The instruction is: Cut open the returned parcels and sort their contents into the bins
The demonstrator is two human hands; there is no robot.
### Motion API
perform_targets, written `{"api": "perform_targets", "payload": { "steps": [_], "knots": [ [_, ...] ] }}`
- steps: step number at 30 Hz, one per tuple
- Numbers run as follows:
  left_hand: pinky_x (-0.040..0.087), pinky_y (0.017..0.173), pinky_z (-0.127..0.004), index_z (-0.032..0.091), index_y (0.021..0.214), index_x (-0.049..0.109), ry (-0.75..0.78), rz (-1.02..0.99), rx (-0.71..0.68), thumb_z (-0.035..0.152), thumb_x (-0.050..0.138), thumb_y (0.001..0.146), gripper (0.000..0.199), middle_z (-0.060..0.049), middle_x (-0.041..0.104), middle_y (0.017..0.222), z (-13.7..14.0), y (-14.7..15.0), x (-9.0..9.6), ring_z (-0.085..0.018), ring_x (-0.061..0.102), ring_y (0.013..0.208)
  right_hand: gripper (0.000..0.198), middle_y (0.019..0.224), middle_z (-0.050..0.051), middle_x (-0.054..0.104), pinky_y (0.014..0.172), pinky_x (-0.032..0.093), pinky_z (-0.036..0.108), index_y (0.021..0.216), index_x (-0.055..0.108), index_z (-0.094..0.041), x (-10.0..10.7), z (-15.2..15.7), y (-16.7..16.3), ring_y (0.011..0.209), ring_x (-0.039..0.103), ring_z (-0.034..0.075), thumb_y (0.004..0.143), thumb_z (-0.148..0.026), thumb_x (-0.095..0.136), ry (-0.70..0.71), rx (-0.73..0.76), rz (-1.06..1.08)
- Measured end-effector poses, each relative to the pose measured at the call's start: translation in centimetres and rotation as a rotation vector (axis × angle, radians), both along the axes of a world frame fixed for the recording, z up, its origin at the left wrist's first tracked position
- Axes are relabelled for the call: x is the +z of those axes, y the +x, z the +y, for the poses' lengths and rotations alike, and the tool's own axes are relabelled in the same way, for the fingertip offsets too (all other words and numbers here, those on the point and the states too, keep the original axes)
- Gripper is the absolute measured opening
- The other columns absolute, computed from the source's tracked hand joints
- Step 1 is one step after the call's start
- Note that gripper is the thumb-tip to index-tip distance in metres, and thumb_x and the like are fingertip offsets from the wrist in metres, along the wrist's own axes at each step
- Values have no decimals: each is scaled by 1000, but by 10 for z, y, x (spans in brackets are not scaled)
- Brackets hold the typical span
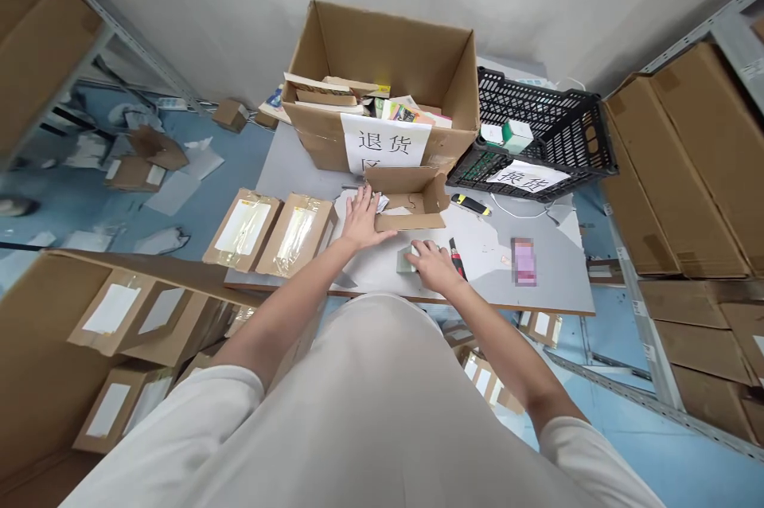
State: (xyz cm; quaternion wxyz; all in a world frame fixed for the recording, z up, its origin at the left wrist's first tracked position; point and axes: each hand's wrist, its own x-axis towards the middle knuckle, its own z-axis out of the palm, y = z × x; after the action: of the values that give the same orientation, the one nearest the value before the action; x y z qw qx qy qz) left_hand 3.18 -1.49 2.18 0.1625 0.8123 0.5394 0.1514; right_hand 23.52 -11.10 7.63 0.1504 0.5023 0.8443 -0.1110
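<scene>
A small open cardboard box sits on the white table, with some paper inside it. My left hand rests at its left end, fingers stretched and thumb apart along the near side. Closer to me, my right hand has its fingers on a small grey-green box, partly covered by the fingertips. Just right of that hand lies a red and black utility knife. Beyond it is a yellow and black utility knife.
A large carton of books and a black crate holding small boxes stand at the back. Two taped parcels sit at left, a blurred pink item at right. A deep carton of parcels flanks me.
</scene>
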Motion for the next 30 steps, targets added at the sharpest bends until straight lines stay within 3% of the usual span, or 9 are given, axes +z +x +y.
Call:
{"api": "perform_targets", "payload": {
  "steps": [3,5,8,11,14,17,20,24,30],
  "knots": [
    [12,115,-60,11,147,25,119,-179,-179,70,62,69,105,-23,22,154,-43,1,-2,-38,14,145,70,145,15,40,86,48,50,141,37,-28,-8,5,-1,121,44,34,78,-8,59,25,20,107],
    [26,114,-55,13,148,23,113,-300,-342,65,62,73,99,-22,31,151,-71,7,-8,-34,25,142,77,149,17,34,91,46,51,145,30,-26,-14,3,7,128,41,34,77,-14,65,31,15,234],
    [40,108,-47,15,147,22,47,-401,-347,57,61,79,89,-21,38,147,-93,23,-17,-29,36,138,80,152,19,29,103,40,51,146,28,-22,-23,-7,29,137,32,33,77,-26,70,48,-1,500],
    [43,105,-46,18,142,33,-15,-401,-341,51,62,82,74,-19,42,144,-91,36,-20,-28,42,134,65,149,17,34,109,36,47,140,38,-19,-30,-19,49,138,32,28,81,-28,64,46,-38,719],
    [45,102,-44,20,127,49,-4,-361,-386,42,61,85,49,-17,46,140,-83,41,-17,-27,46,130,36,139,12,48,106,40,43,122,57,-20,-33,-24,57,130,43,22,88,-17,47,79,-89,806],
    [45,99,-42,18,107,59,65,-325,-390,37,60,86,28,-16,50,131,-81,41,-14,-27,46,129,31,122,10,59,96,43,40,96,68,-21,-32,-19,54,116,52,21,85,-7,41,166,-80,709],
    [46,92,-40,18,90,59,139,-296,-312,44,64,82,27,-12,59,110,-81,39,-16,-26,53,116,27,104,9,65,90,37,40,87,70,-20,-27,-12,48,98,55,21,84,-6,46,196,8,478],
    [40,89,-41,20,76,58,214,-171,-295,50,64,80,31,-7,63,91,-83,34,-19,-23,57,97,30,97,6,66,92,27,40,93,69,-21,-21,-13,44,90,53,19,88,-5,44,238,93,277],
    [34,93,-43,21,72,59,136,-166,-200,63,61,76,42,-7,64,94,-91,28,-12,-22,57,95,38,107,9,65,96,25,41,117,63,-22,-20,-25,46,98,51,22,93,-9,36,259,78,210]
  ]
}}
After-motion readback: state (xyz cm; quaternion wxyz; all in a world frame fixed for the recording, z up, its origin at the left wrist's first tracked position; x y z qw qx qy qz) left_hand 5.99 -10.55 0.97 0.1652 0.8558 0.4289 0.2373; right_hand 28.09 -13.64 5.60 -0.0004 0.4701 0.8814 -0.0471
